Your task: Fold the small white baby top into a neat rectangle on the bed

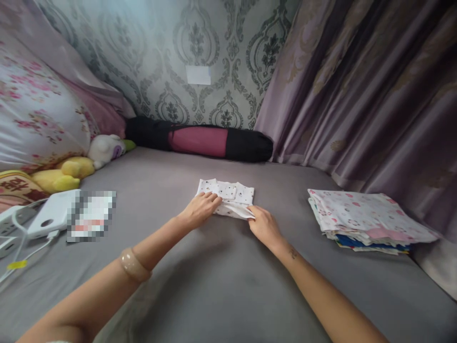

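A small white garment (228, 189) with a dark speckled print lies partly folded on the grey bedsheet. Its near edge is lifted a little and shows a pale inner layer. My left hand (203, 208) is closed on the garment's left side, knuckles up, with the fingertips partly hidden. At the near right corner, my right hand (264, 226) pinches the raised edge between thumb and fingers.
A stack of folded printed cloths (367, 216) lies at the right by the curtain. A long black and maroon bag (198, 139) rests along the wall. On the left are a white power bank (53, 214), cables, a blurred flat item (92, 216), plush toys (57, 180) and a floral pillow (39, 105).
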`<act>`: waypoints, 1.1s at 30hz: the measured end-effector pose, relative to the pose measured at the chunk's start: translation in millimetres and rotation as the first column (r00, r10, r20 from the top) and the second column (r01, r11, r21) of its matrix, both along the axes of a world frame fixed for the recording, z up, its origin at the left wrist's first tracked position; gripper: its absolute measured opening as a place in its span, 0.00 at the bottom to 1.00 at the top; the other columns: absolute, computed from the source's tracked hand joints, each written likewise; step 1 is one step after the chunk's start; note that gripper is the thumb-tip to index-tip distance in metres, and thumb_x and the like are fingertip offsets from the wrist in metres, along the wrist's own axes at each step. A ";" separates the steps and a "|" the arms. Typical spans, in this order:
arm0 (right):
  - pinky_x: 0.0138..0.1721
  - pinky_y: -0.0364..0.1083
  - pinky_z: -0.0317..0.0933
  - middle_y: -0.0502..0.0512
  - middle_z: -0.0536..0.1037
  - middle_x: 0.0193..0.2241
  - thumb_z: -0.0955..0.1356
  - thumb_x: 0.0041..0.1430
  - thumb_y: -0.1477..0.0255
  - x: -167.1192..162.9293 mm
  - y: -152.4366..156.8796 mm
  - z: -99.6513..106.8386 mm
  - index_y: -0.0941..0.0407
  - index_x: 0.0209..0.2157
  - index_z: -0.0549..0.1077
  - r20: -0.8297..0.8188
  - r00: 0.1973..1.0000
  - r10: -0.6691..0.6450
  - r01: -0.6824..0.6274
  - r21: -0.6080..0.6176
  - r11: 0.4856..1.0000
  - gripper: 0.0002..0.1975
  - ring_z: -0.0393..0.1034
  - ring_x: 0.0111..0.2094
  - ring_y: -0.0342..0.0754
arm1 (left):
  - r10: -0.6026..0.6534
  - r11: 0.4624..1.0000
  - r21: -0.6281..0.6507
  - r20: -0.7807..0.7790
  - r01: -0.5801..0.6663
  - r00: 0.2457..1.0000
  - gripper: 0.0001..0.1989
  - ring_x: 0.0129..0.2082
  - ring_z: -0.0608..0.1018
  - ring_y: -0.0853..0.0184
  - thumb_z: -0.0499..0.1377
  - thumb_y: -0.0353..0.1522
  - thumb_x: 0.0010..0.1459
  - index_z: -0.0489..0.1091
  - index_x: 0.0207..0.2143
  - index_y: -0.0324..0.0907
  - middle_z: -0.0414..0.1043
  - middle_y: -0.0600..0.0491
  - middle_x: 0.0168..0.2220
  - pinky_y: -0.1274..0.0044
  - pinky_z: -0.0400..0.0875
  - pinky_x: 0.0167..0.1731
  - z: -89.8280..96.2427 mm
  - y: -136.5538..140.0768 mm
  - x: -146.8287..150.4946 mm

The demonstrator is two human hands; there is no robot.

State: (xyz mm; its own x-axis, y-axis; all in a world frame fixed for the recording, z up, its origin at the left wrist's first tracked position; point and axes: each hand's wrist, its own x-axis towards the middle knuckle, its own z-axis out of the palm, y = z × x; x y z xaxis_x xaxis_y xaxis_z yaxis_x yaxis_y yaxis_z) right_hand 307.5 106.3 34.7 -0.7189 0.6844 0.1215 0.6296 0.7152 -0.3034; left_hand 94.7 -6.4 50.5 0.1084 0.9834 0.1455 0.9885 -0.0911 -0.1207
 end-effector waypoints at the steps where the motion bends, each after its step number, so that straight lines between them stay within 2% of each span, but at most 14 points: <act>1: 0.39 0.44 0.59 0.54 0.78 0.43 0.60 0.58 0.76 -2.2 5.9 0.5 0.51 0.45 0.74 -0.024 0.999 -0.038 0.037 -0.019 0.999 0.17 0.72 0.43 0.50 | -0.002 1.000 0.006 -0.003 0.002 1.000 0.12 0.40 0.72 0.57 0.48 0.22 0.58 0.65 0.42 0.39 0.71 0.44 0.40 0.69 0.64 0.38 2.6 5.8 -4.0; 3: 0.36 0.43 0.58 0.54 0.80 0.38 0.61 0.60 0.72 -7.3 17.6 0.5 0.51 0.42 0.75 -0.097 0.990 -0.100 0.093 -0.068 0.993 0.14 0.73 0.39 0.50 | -0.002 1.000 0.026 -0.011 0.003 1.000 0.11 0.41 0.73 0.58 0.49 0.23 0.60 0.65 0.42 0.40 0.71 0.45 0.40 0.70 0.63 0.39 6.0 17.6 -12.5; 6: 0.33 0.41 0.57 0.54 0.79 0.32 0.62 0.61 0.66 -16.3 33.2 -1.9 0.54 0.39 0.75 -0.247 0.958 -0.142 0.111 -0.136 0.984 0.12 0.72 0.34 0.48 | 0.008 0.999 0.046 -0.026 -0.007 1.000 0.10 0.40 0.73 0.60 0.49 0.25 0.62 0.66 0.43 0.40 0.72 0.46 0.40 0.71 0.62 0.39 7.2 34.3 -24.5; 10: 0.32 0.41 0.56 0.55 0.78 0.29 0.60 0.64 0.65 -31.1 47.5 -7.2 0.57 0.35 0.74 -0.328 0.924 -0.195 0.164 -0.118 0.979 0.14 0.71 0.32 0.47 | 0.007 0.997 0.082 -0.060 -0.002 0.998 0.11 0.40 0.74 0.61 0.47 0.27 0.64 0.68 0.43 0.40 0.72 0.46 0.39 0.72 0.61 0.37 5.4 54.2 -36.7; 15: 0.34 0.41 0.55 0.59 0.78 0.35 0.58 0.68 0.65 -50.6 58.0 -12.5 0.57 0.41 0.72 -0.224 0.928 -0.297 0.300 -0.020 0.954 0.15 0.72 0.37 0.49 | 0.044 0.996 0.080 -0.103 -0.035 0.994 0.11 0.40 0.74 0.62 0.48 0.29 0.65 0.69 0.41 0.39 0.73 0.46 0.39 0.73 0.60 0.36 3.3 74.7 -44.7; 19: 0.33 0.43 0.56 0.59 0.79 0.35 0.56 0.69 0.61 -60.5 63.6 -15.1 0.55 0.45 0.71 -0.098 0.919 -0.382 0.386 0.022 0.922 0.18 0.73 0.36 0.50 | 0.086 0.996 0.046 -0.101 -0.082 0.991 0.11 0.41 0.75 0.61 0.48 0.30 0.65 0.70 0.41 0.39 0.74 0.45 0.40 0.72 0.61 0.38 0.6 87.0 -46.1; 26: 0.35 0.45 0.60 0.61 0.79 0.35 0.55 0.69 0.60 -66.9 72.9 -18.3 0.55 0.45 0.72 -0.006 0.912 -0.409 0.408 0.070 0.910 0.20 0.75 0.37 0.53 | 0.126 0.991 0.048 -0.058 -0.123 0.990 0.13 0.42 0.75 0.60 0.47 0.30 0.66 0.70 0.42 0.39 0.74 0.44 0.41 0.70 0.61 0.39 -16.1 104.8 -51.0; 33: 0.37 0.47 0.62 0.63 0.79 0.37 0.56 0.68 0.64 -71.9 79.0 -25.9 0.57 0.44 0.72 0.025 0.890 -0.456 0.454 0.054 0.889 0.18 0.75 0.39 0.55 | 0.191 0.982 0.008 0.044 -0.191 0.981 0.14 0.44 0.75 0.60 0.45 0.32 0.66 0.70 0.42 0.41 0.74 0.45 0.43 0.69 0.62 0.42 -31.7 111.4 -54.7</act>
State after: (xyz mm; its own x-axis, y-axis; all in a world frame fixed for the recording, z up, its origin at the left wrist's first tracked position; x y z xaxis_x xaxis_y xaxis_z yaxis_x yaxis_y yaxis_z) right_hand 235.6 185.3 8.8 -0.3346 0.9319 0.1399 0.8991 0.3602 -0.2488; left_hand 39.9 105.0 18.8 -0.0878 0.9835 0.1583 0.9919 0.1010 -0.0775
